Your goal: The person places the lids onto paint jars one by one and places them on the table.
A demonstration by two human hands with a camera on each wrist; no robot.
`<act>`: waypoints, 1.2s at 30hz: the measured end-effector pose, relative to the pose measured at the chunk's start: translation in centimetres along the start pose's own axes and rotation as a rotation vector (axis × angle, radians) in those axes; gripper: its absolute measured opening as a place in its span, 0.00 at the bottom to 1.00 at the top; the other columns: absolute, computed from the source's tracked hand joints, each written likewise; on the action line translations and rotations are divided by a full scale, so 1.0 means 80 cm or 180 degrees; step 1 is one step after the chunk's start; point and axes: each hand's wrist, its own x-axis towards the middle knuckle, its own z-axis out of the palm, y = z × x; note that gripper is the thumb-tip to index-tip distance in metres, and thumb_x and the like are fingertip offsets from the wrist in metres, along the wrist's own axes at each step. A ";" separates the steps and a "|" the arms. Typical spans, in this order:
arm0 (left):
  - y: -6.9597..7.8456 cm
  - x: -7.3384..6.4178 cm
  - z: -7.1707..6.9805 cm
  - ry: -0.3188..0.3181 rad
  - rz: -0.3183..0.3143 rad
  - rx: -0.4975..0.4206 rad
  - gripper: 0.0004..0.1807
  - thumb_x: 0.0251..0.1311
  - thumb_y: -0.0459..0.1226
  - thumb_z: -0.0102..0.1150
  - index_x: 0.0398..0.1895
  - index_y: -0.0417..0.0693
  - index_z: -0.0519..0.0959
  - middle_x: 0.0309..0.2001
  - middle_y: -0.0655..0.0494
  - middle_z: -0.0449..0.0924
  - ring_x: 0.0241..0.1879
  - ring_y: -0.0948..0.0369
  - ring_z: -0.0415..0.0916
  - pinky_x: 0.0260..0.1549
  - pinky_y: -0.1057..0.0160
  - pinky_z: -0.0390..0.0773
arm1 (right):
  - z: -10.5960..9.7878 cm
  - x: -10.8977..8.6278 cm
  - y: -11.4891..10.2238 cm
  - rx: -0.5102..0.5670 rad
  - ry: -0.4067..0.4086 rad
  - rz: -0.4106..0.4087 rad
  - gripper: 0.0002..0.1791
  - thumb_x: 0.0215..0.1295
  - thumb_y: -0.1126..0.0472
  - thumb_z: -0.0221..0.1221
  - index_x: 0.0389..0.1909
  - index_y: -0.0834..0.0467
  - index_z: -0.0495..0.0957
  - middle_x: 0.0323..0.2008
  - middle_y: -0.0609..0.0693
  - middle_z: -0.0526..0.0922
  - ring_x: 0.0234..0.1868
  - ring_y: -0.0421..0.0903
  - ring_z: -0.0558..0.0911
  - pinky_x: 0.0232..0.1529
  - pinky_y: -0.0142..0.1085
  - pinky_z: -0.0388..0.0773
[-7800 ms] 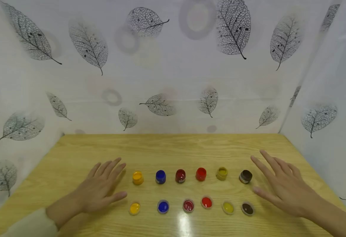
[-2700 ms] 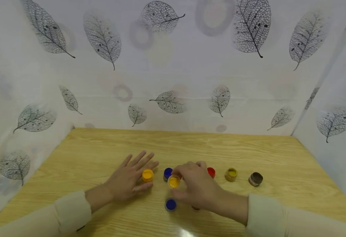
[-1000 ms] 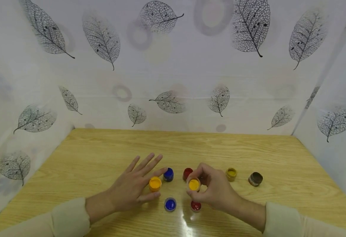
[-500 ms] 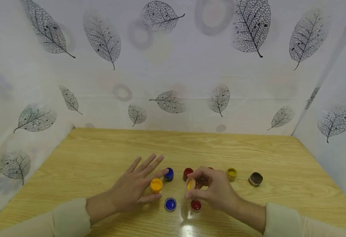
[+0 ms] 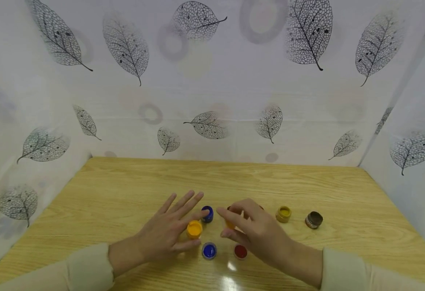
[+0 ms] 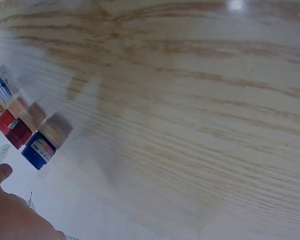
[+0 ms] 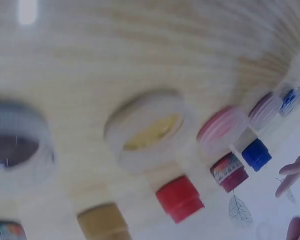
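Note:
My left hand holds a yellow paint jar between thumb and index finger, its mouth up and showing paint. The other fingers are spread. Just to the right, my right hand pinches the yellow lid, mostly hidden by the fingers; the two hands are a small gap apart. Behind the left index finger stands a blue jar. A blue lid and a dark red lid lie paint side up in front. In the left wrist view only part of the left hand shows.
Olive and dark brown jars stand to the right. Red and dark red jars are mostly covered by my right hand in the head view. Olive and brown lids lie under the right arm. Leaf-printed cloth surrounds the table.
From resting apart, my hands came together; the yellow jar and lid were picked up. Over the last second the lid turned from facing up and shifted slightly left, the jar slightly right.

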 end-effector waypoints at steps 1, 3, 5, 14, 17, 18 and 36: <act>0.001 0.000 0.000 -0.0003 0.0001 -0.0004 0.34 0.66 0.61 0.53 0.71 0.58 0.70 0.79 0.49 0.53 0.77 0.48 0.52 0.68 0.33 0.58 | -0.001 0.003 0.001 -0.0170 0.0015 -0.0202 0.23 0.75 0.47 0.51 0.59 0.57 0.80 0.39 0.47 0.79 0.35 0.39 0.77 0.38 0.24 0.78; 0.002 0.001 0.001 -0.0006 0.0001 -0.0006 0.33 0.65 0.60 0.55 0.70 0.58 0.71 0.79 0.50 0.54 0.77 0.49 0.52 0.69 0.33 0.58 | -0.003 0.009 0.004 -0.0469 0.0071 -0.0598 0.22 0.77 0.48 0.49 0.57 0.57 0.81 0.37 0.48 0.79 0.36 0.42 0.78 0.39 0.30 0.80; 0.004 0.001 0.001 0.0002 0.0010 -0.0030 0.34 0.64 0.59 0.57 0.70 0.59 0.70 0.78 0.49 0.54 0.77 0.49 0.52 0.69 0.34 0.58 | -0.005 0.015 0.007 -0.0775 0.0130 -0.0951 0.21 0.78 0.49 0.48 0.56 0.57 0.82 0.36 0.49 0.80 0.36 0.45 0.80 0.40 0.36 0.80; 0.013 0.006 0.002 0.0056 0.0102 -0.0096 0.37 0.64 0.61 0.55 0.73 0.58 0.67 0.79 0.50 0.53 0.78 0.50 0.52 0.69 0.34 0.56 | -0.020 0.036 0.020 -0.1196 -0.0135 -0.1785 0.22 0.78 0.49 0.48 0.60 0.58 0.77 0.35 0.48 0.81 0.35 0.44 0.77 0.40 0.35 0.79; 0.018 0.009 0.003 -0.0020 0.0125 -0.0152 0.36 0.66 0.62 0.51 0.73 0.58 0.67 0.80 0.52 0.50 0.79 0.51 0.49 0.70 0.34 0.54 | -0.025 0.041 0.022 -0.1150 -0.0319 -0.1814 0.22 0.77 0.48 0.49 0.60 0.57 0.78 0.38 0.47 0.81 0.37 0.44 0.78 0.42 0.35 0.80; 0.020 0.010 0.004 -0.0045 0.0140 -0.0154 0.36 0.67 0.63 0.49 0.74 0.58 0.67 0.80 0.52 0.49 0.79 0.51 0.48 0.71 0.35 0.54 | -0.026 0.042 0.022 -0.1120 -0.0372 -0.1813 0.22 0.77 0.47 0.50 0.59 0.57 0.78 0.39 0.47 0.82 0.38 0.44 0.79 0.43 0.35 0.80; 0.054 0.022 0.011 -0.0201 0.0431 -0.0446 0.43 0.68 0.62 0.49 0.81 0.61 0.48 0.82 0.61 0.40 0.79 0.51 0.47 0.72 0.39 0.57 | -0.031 0.033 0.005 -0.0456 -0.0895 -0.1828 0.23 0.76 0.47 0.51 0.59 0.60 0.77 0.53 0.50 0.82 0.55 0.45 0.81 0.56 0.36 0.80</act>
